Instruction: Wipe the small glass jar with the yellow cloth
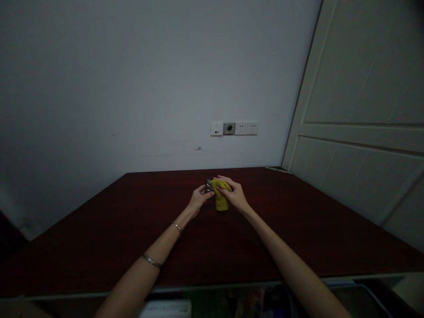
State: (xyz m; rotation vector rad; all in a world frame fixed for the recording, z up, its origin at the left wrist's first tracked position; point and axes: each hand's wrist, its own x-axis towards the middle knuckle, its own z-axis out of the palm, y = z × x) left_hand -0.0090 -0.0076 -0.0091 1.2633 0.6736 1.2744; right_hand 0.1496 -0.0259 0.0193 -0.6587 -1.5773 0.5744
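Note:
My left hand [198, 198] is closed around a small, shiny, dark-and-silver object [208, 185] whose kind I cannot make out in the dim light. Bunched in my right hand [236, 194] is a yellow cloth [222, 204], pressed against the right side of that object. Part of the cloth hangs down below my right thumb. Both hands meet over the far middle of a dark red wooden tabletop [139, 221]. The cloth and my fingers cover much of the object.
A pale wall [159, 88] with a row of sockets [247, 128] rises behind the table. To the right stands a light panelled door [357, 101]. Below the front edge, a white box [167, 308] and other items lie in an open space.

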